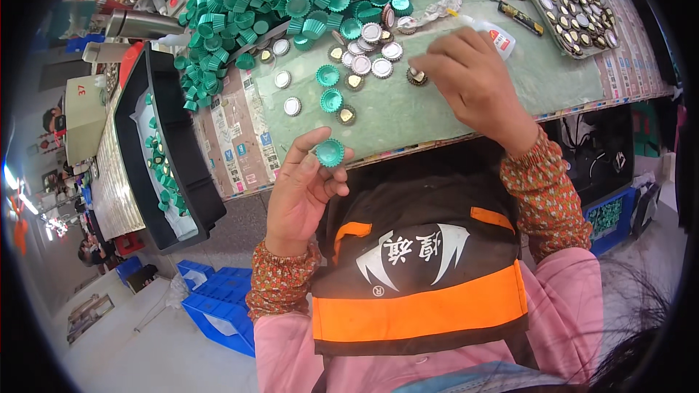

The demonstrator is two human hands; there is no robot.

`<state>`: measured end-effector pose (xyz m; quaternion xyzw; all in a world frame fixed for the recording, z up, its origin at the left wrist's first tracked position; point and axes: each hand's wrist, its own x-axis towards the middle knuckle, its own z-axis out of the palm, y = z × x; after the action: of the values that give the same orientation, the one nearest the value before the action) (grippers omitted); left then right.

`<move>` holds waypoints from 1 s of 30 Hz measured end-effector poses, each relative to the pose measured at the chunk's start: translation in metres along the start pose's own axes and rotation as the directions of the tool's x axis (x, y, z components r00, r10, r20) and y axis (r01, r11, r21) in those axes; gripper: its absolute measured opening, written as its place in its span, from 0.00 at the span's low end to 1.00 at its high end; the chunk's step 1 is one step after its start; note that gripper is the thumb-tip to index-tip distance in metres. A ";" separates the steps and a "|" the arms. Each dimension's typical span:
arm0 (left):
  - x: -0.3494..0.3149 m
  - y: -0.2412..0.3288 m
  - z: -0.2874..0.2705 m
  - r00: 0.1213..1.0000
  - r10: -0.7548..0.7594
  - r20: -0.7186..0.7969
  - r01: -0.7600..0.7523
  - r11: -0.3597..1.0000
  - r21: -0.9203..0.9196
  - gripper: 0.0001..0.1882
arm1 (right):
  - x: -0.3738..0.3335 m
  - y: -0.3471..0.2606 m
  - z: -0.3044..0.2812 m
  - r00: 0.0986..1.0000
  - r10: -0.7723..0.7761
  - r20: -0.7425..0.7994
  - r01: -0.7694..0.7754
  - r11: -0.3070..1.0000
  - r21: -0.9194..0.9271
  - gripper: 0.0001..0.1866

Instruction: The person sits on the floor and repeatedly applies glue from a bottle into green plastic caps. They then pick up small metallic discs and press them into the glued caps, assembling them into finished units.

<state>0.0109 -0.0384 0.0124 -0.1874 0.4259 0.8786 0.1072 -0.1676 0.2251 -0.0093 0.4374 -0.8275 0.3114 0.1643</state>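
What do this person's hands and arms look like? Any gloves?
No gloves: the left hand and right hand are bare. Each forearm wears a rusty-orange, flowery sleeve cover, gathered at the wrist, with a plain pink sleeve above it.

A bench (251, 164) with a pinkish printed cover is spanning the upper view. Pale floor (145, 349) is spreading across the lower left, and blue crates (226, 287) are standing near the bench. Farther left, a beige panel (86, 120) is rising, and bright strip lights (28, 205) are glowing at the rim.
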 end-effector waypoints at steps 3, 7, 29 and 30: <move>0.004 0.001 0.005 1.000 0.011 0.028 -0.011 1.000 -0.010 0.28 | -0.018 0.004 -0.005 0.998 0.000 0.065 -0.002 1.000 0.024 0.13; 0.008 0.002 0.011 1.000 -0.027 0.012 0.027 0.999 0.018 0.31 | -0.028 0.005 -0.009 0.993 0.115 0.009 -0.115 0.985 0.132 0.12; 0.008 -0.009 0.012 0.998 -0.055 0.011 0.055 0.997 0.054 0.29 | -0.021 -0.019 -0.020 0.962 0.213 0.172 -0.203 0.976 -0.076 0.15; 0.009 -0.010 0.012 0.998 -0.059 0.009 0.058 0.997 0.054 0.29 | -0.022 -0.020 -0.022 0.960 0.219 0.176 -0.207 0.975 -0.084 0.15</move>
<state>0.0036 -0.0231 0.0085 -0.1921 0.4433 0.8643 0.1401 -0.1384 0.2445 0.0025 0.3673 -0.8910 0.2585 0.0670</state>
